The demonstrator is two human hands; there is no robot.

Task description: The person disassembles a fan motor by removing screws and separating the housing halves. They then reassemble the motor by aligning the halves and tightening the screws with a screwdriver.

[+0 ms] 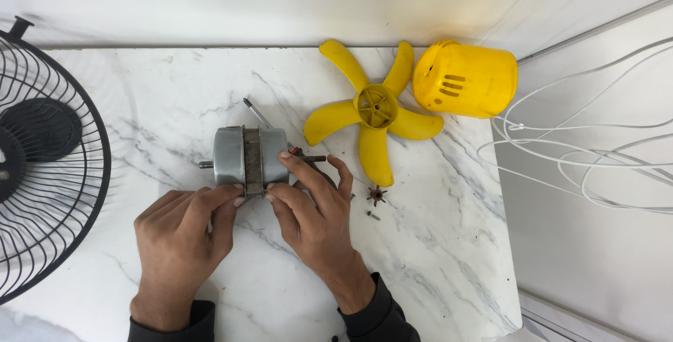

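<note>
Now your hands meet on the grey fan motor [249, 157], which lies on its side near the middle of the marble surface [434, 258], just ahead of your fingers. Its long axis runs left-right w/ a shaft stub poking out each end. Your left hand [184, 228] comes in from the lower left, fingertips pressed to the motor's near edge at the centre band. Your right hand [313, 205] is about as close, thumb and index pinching the band and right half of the casing, other fingers spread toward the right shaft. A screwdriver [258, 113] lies behind the motor. To the right: yellow fan blade [376, 122], yellow motor cover [466, 79], small brown toothed part [377, 195], screw [372, 214]. Black wire fan guard [49, 152] sits at far left; white cable [582, 152] loops off the right edge.
</note>
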